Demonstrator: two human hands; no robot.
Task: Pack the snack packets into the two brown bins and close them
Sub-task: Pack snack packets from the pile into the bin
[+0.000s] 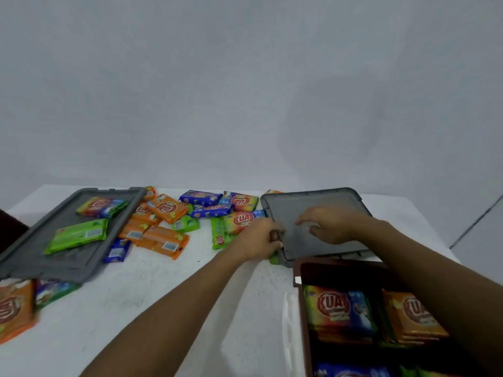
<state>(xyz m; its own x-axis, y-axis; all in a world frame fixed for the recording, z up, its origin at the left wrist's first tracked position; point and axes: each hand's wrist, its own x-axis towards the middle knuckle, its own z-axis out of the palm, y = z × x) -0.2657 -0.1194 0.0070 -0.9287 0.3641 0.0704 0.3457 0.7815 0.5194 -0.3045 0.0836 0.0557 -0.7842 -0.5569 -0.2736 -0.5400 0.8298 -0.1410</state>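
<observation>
A brown bin [299, 270] stands open at the bottom right, holding several snack packets [340, 308]. Just behind it lies a grey lid [313, 210] flat on the table. My left hand [258, 238] grips the lid's left edge. My right hand [332, 224] rests on top of the lid with fingers spread. A second grey lid [32, 254] lies tilted at the left with two packets [79, 235] on it. Loose orange, blue and green packets [163, 210] are scattered across the middle of the white table [168, 295].
More packets [16, 308] sit at the left edge, partly under the left lid. A dark object [11, 227] shows at the far left. The plain wall stands right behind the table's far edge.
</observation>
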